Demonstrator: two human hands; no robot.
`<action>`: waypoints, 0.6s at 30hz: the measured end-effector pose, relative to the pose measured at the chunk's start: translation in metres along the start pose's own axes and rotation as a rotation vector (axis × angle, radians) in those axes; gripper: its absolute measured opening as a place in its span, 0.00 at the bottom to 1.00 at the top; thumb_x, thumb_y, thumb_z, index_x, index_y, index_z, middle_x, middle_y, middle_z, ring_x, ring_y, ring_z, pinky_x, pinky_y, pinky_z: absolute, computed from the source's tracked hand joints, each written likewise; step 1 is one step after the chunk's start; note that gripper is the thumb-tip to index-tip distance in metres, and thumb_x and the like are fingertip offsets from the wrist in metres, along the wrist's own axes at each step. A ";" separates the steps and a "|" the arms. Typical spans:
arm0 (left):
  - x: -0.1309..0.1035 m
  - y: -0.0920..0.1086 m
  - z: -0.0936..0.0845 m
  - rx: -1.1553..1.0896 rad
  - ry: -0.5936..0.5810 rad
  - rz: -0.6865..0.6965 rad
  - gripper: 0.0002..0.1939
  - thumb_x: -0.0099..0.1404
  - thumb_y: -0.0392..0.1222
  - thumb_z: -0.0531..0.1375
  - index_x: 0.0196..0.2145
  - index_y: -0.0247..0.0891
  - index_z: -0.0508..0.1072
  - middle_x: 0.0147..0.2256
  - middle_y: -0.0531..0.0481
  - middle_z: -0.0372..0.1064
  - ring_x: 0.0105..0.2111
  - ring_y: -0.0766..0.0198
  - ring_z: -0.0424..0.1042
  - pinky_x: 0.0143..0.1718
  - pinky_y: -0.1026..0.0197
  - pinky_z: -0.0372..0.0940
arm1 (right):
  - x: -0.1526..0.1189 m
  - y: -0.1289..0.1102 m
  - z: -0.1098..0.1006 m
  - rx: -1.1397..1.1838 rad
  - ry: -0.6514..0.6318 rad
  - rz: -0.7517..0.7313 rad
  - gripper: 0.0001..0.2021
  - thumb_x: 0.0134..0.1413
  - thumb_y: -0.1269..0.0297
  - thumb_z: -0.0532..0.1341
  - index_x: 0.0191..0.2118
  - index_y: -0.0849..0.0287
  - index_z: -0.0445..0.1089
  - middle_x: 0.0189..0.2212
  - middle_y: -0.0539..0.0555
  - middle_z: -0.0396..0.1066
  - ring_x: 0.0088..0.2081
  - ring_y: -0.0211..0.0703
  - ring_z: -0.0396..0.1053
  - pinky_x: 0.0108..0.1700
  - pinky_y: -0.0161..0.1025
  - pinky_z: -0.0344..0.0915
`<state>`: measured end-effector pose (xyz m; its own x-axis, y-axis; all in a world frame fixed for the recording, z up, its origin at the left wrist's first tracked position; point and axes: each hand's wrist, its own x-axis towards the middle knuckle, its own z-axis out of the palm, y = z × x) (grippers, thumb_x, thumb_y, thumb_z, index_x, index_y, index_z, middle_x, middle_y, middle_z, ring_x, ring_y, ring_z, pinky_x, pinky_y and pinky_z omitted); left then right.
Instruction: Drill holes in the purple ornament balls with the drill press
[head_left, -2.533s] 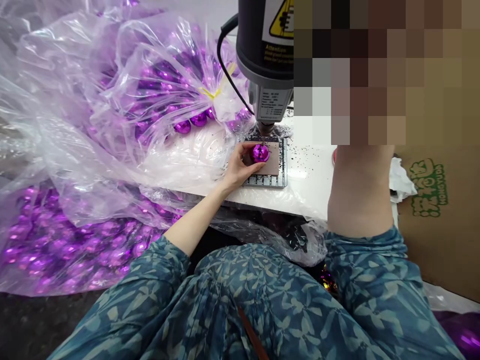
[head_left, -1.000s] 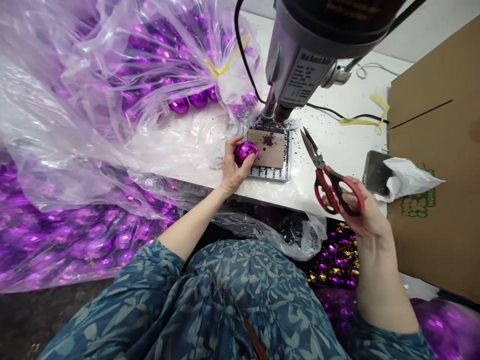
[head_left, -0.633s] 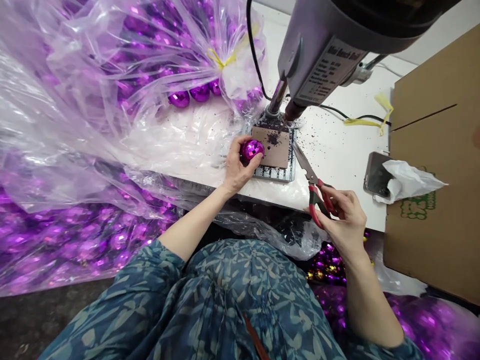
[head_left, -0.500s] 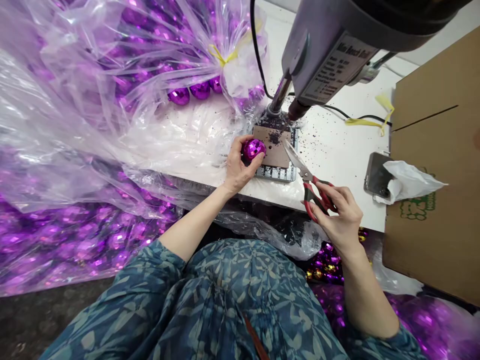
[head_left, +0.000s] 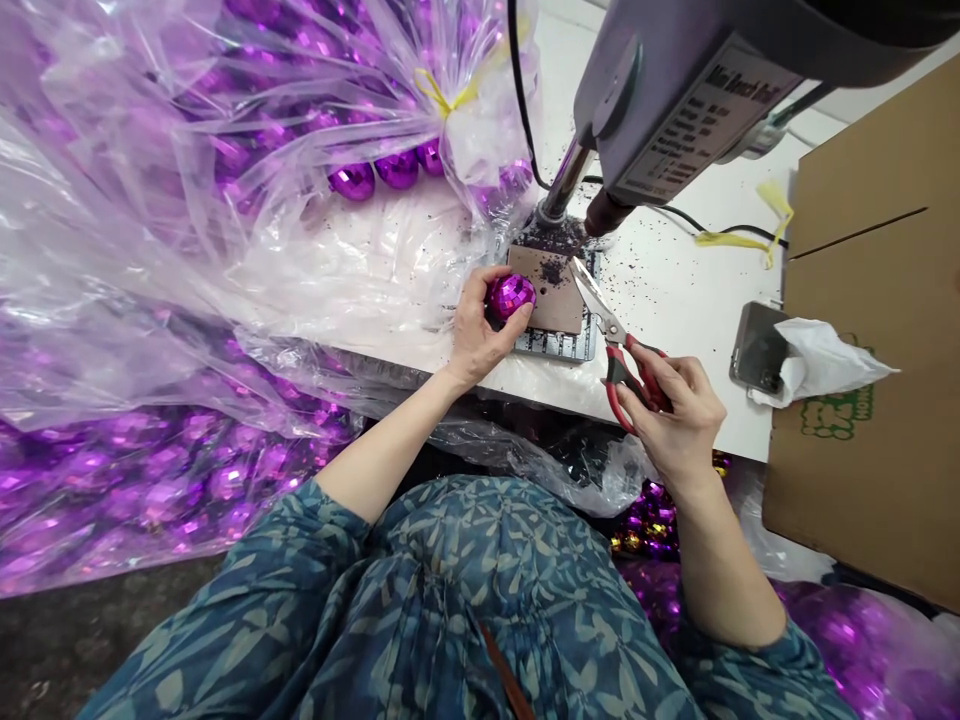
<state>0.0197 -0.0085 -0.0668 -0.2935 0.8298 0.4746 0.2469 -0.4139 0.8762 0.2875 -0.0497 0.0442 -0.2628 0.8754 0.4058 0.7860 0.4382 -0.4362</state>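
Note:
Between the thumb and fingers of my left hand [head_left: 480,325] is a shiny purple mirror ball [head_left: 511,297], held at the left edge of a brown board [head_left: 559,312]. The board lies on the metal base [head_left: 566,346] of a bench drill [head_left: 667,110], with dark shavings scattered over it. My right hand [head_left: 679,410] grips the red and black handles of a pair of scissors [head_left: 611,335]. Their blades point up and left, the tips over the board's right side. A small gap separates the scissors from the ball.
Large clear bags [head_left: 172,200] of purple balls fill the left side, one tied with yellow ribbon [head_left: 446,97]. A cardboard box [head_left: 870,250] stands at the right, beside a dark phone [head_left: 757,348] and a white tissue [head_left: 829,360]. A black cable [head_left: 523,110] runs behind the drill.
The view has shifted slightly. The ball looks a little turned in my left hand, and the scissors have moved slightly up and left with their blades near the board.

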 end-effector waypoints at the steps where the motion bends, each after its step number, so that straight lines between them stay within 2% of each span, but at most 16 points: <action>1: 0.000 0.000 0.000 -0.002 -0.003 0.002 0.32 0.72 0.71 0.63 0.62 0.48 0.68 0.56 0.44 0.71 0.59 0.48 0.75 0.65 0.44 0.70 | 0.001 0.000 0.001 0.001 -0.002 -0.001 0.22 0.61 0.53 0.69 0.60 0.43 0.79 0.33 0.52 0.66 0.31 0.33 0.62 0.40 0.38 0.77; 7: -0.001 -0.002 0.001 0.010 0.008 0.039 0.31 0.74 0.70 0.62 0.61 0.47 0.67 0.55 0.45 0.71 0.56 0.51 0.76 0.61 0.47 0.71 | 0.000 0.001 0.004 -0.004 -0.015 -0.008 0.22 0.62 0.50 0.68 0.59 0.48 0.80 0.35 0.53 0.69 0.32 0.33 0.65 0.37 0.37 0.74; 11: -0.001 -0.003 0.001 0.021 0.018 0.047 0.31 0.75 0.70 0.60 0.62 0.46 0.66 0.55 0.45 0.71 0.54 0.53 0.76 0.59 0.49 0.72 | -0.006 -0.004 -0.003 -0.014 0.020 -0.022 0.21 0.60 0.53 0.70 0.58 0.51 0.81 0.32 0.52 0.68 0.30 0.31 0.62 0.35 0.34 0.70; 18: -0.002 -0.006 0.001 0.028 0.017 0.035 0.32 0.75 0.71 0.59 0.65 0.47 0.65 0.56 0.44 0.71 0.56 0.53 0.76 0.61 0.48 0.71 | -0.013 -0.010 -0.017 -0.029 0.072 -0.015 0.22 0.58 0.57 0.72 0.58 0.49 0.81 0.31 0.51 0.70 0.29 0.29 0.63 0.33 0.33 0.68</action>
<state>0.0195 -0.0070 -0.0733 -0.2995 0.8084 0.5067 0.2830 -0.4319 0.8564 0.2926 -0.0685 0.0570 -0.2349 0.8511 0.4696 0.7983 0.4445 -0.4063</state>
